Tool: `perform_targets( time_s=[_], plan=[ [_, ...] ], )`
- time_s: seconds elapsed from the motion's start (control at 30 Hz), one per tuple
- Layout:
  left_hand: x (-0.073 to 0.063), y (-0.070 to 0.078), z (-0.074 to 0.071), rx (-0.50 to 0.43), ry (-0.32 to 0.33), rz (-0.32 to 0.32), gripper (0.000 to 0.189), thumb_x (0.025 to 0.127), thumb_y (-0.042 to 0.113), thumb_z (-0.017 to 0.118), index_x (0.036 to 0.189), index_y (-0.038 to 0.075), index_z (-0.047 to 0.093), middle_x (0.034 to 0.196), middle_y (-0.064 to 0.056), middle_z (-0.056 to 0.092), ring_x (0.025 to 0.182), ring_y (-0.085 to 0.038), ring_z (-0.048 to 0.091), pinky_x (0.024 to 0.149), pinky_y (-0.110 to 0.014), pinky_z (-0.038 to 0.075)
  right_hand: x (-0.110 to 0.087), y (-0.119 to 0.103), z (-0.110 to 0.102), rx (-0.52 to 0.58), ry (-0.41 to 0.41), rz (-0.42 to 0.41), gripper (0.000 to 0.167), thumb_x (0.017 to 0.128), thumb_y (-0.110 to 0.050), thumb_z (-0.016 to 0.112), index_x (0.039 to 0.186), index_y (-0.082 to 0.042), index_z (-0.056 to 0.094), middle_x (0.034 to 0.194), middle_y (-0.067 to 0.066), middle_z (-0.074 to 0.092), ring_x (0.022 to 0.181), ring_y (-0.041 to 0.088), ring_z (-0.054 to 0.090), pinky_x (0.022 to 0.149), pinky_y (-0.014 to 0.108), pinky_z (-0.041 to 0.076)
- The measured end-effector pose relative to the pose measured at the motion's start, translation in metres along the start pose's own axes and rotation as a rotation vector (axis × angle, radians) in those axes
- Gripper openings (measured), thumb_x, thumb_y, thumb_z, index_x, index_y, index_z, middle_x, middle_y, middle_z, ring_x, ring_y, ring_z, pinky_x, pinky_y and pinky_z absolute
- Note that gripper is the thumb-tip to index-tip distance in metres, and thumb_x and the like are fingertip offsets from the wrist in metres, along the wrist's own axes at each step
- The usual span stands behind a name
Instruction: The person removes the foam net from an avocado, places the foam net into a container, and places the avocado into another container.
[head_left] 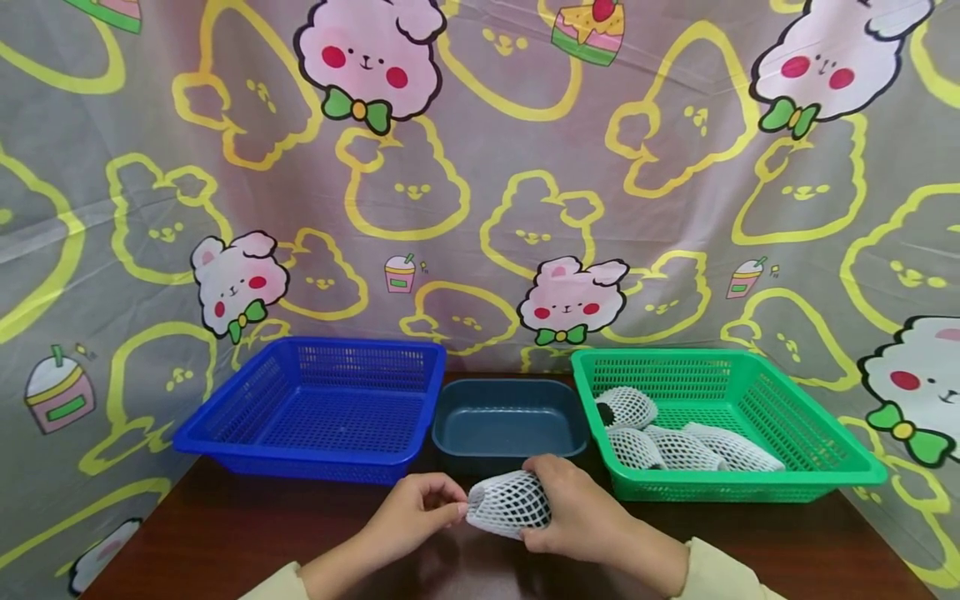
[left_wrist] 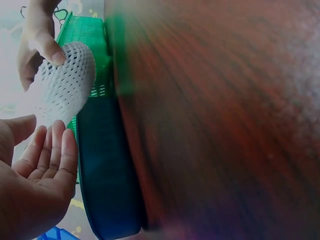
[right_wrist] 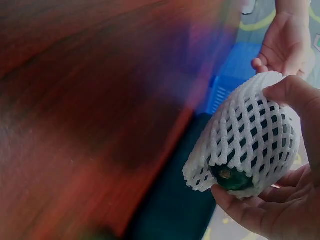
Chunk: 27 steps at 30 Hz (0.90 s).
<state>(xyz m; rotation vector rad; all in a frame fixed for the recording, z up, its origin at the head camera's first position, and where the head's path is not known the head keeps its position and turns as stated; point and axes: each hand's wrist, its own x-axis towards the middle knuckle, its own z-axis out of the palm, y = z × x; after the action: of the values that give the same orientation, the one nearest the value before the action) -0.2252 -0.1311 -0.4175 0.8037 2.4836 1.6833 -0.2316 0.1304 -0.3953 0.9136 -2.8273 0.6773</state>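
Observation:
In the head view a dark green fruit, seemingly an avocado [right_wrist: 234,178], sits inside a white foam net sleeve [head_left: 508,505] above the table's front part. My right hand [head_left: 581,512] grips the sleeved fruit from the right, thumb on one side and fingers on the other. The fruit's stem end shows at the sleeve's opening in the right wrist view. On the left, my left hand [head_left: 416,512] pinches the sleeve's narrow far end between thumb and fingertips. Its other fingers look fairly straight in the left wrist view.
A blue basket [head_left: 300,454] stands at the left, with a dark teal basin [head_left: 510,457] in the middle. The green basket [head_left: 735,477] at the right holds several net-sleeved fruits [head_left: 682,450]. Behind them hangs a patterned cloth [head_left: 480,208]. The brown table [head_left: 187,533] lies beneath.

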Motion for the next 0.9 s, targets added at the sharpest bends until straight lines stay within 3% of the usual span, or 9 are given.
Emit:
perform_targets(
  time_s=[0.27, 0.6, 0.9],
  plan=[
    [-0.002, -0.005, 0.001, -0.100, -0.049, 0.028, 0.010, 0.089, 0.007, 0.069, 0.096, -0.001, 0.071, 0.082, -0.007, 0.068, 0.067, -0.018, 0.065, 0.062, -0.039, 0.056, 0.006, 0.001, 0.014, 0.013, -0.015, -0.032, 0.067, 0.069, -0.040, 0.082, 0.120, -0.006, 0.054, 0.106, 0.000, 0.058, 0.094, 0.014, 0.053, 0.083, 0.035, 0.050],
    [0.001, -0.009, 0.003, -0.025, -0.014, 0.033, 0.009, 0.090, 0.011, 0.069, 0.094, 0.004, 0.072, 0.074, 0.001, 0.063, 0.063, -0.004, 0.056, 0.058, -0.023, 0.049, 0.009, 0.004, 0.025, -0.007, -0.025, -0.059, 0.065, 0.069, -0.040, 0.082, 0.118, -0.005, 0.056, 0.107, 0.001, 0.058, 0.094, 0.013, 0.053, 0.082, 0.033, 0.050],
    [0.005, -0.011, 0.004, 0.019, 0.022, -0.002, 0.010, 0.088, 0.006, 0.069, 0.097, 0.002, 0.073, 0.086, -0.003, 0.068, 0.068, -0.004, 0.058, 0.060, -0.022, 0.049, 0.010, 0.007, 0.025, -0.011, -0.082, -0.072, 0.068, 0.076, -0.045, 0.078, 0.125, -0.003, 0.055, 0.114, 0.003, 0.059, 0.099, 0.015, 0.054, 0.086, 0.037, 0.050]
  ],
)
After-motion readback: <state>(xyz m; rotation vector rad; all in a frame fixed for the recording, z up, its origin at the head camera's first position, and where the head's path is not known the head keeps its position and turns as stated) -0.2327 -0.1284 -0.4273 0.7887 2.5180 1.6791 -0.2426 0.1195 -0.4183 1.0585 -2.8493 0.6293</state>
